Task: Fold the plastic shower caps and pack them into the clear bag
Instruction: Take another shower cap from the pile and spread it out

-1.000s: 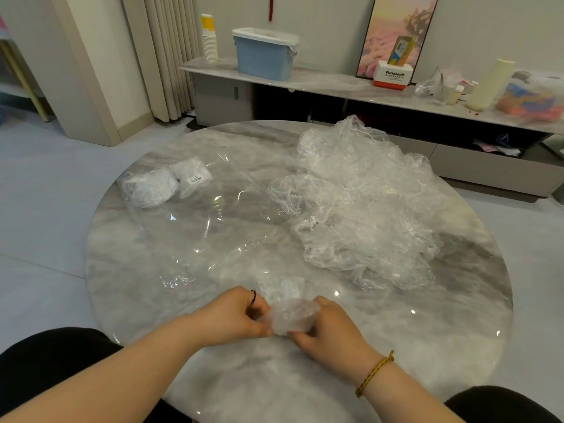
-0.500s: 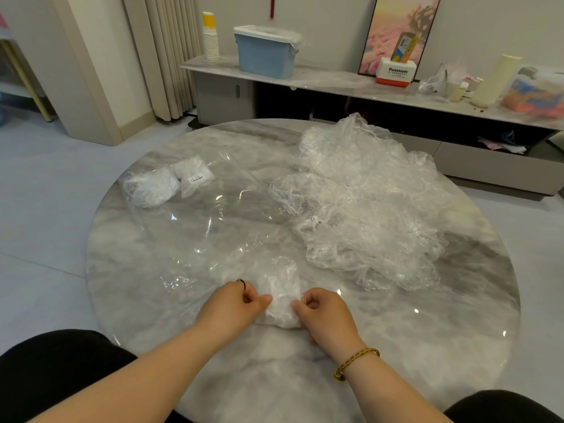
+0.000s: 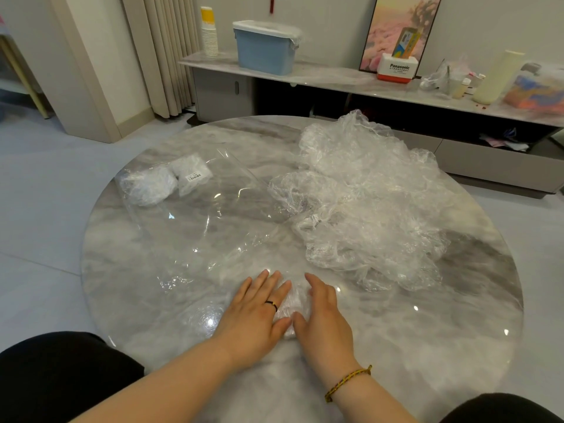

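at bench near edge | we flatten cap between left hand and right hand, fingers straight, gripping nothing | bag lies far-left, left hand nearer

Soft even light (glare spots, fisheye)
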A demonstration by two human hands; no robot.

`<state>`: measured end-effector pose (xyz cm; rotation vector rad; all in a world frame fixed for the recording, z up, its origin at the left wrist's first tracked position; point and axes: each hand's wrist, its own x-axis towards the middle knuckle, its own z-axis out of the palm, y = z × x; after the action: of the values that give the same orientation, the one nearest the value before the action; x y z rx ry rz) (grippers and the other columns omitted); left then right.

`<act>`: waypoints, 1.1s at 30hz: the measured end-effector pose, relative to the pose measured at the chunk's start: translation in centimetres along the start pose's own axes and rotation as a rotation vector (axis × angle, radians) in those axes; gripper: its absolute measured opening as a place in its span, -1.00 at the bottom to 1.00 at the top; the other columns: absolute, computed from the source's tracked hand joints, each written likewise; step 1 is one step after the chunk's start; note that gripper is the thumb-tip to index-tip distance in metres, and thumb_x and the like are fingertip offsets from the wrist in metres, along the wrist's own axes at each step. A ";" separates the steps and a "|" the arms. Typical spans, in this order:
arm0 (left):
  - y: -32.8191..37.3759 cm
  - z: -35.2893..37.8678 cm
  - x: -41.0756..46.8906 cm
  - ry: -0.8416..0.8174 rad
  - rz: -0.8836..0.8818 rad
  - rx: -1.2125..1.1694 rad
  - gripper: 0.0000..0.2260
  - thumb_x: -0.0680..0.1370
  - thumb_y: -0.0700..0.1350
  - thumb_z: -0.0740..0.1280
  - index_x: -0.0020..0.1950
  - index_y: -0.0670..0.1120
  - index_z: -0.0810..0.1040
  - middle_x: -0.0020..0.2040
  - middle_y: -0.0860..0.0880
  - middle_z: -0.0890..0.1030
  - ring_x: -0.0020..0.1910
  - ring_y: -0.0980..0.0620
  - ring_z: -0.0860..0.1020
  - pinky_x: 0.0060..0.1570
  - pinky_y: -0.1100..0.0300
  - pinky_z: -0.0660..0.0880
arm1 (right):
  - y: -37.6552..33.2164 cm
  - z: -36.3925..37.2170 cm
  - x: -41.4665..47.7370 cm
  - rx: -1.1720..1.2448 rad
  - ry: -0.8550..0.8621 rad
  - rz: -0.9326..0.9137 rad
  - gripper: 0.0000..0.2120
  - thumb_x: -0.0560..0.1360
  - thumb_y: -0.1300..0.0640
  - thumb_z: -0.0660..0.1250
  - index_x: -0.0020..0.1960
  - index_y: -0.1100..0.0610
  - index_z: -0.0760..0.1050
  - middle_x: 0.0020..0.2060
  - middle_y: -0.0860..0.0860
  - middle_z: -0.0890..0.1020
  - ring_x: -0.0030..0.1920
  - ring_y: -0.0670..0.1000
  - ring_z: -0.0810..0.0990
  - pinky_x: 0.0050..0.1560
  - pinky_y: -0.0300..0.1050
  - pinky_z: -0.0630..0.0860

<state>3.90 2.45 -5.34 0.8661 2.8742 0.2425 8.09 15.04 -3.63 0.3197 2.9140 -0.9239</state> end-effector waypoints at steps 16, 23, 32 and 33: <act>0.0 0.4 0.3 -0.112 0.026 -0.017 -0.11 0.04 0.40 -0.69 0.30 0.04 -0.45 0.35 0.11 -0.42 0.29 0.15 -0.46 0.28 0.18 -0.47 | 2.7 1.7 0.5 -0.571 0.002 -0.206 -0.31 0.62 0.00 -0.34 0.09 0.04 0.61 0.07 -0.05 0.64 0.08 0.02 0.63 0.31 -0.07 -0.03; -0.1 0.5 0.6 -0.103 0.047 0.004 -0.01 -0.06 0.34 -0.77 0.34 0.05 -0.43 0.32 0.11 -0.43 0.32 0.16 -0.44 0.29 0.08 -0.48 | 3.3 2.4 0.5 -0.560 -0.020 -0.211 -0.34 0.62 -0.01 -0.30 0.10 0.03 0.61 0.08 -0.04 0.64 0.08 0.01 0.63 0.31 -0.07 -0.03; -0.2 0.1 0.1 -0.049 -0.053 0.005 -0.19 0.50 0.29 -0.42 0.42 -0.13 0.30 0.41 -0.02 0.34 0.40 0.07 0.30 0.36 0.17 -0.23 | 3.4 -1.7 0.3 -0.341 -0.079 -0.483 -0.30 0.22 -0.18 -0.06 0.35 -0.15 0.29 0.38 -0.29 0.12 0.43 -0.18 0.04 0.41 -0.20 -0.26; -0.1 -0.2 0.0 -0.088 -0.055 -0.038 -0.14 0.44 0.35 -0.46 0.46 -0.12 0.20 0.45 0.00 0.25 0.44 0.12 0.19 0.35 0.20 -0.29 | 3.3 -1.5 0.3 -0.363 -0.077 -0.472 -0.43 0.24 -0.17 0.01 0.22 -0.17 0.40 0.30 -0.25 0.38 0.36 -0.12 0.31 0.39 -0.12 0.08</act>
<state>3.76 2.34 -5.12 0.7694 2.7979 0.2450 8.49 18.60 -4.26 -0.4296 3.0509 -0.4029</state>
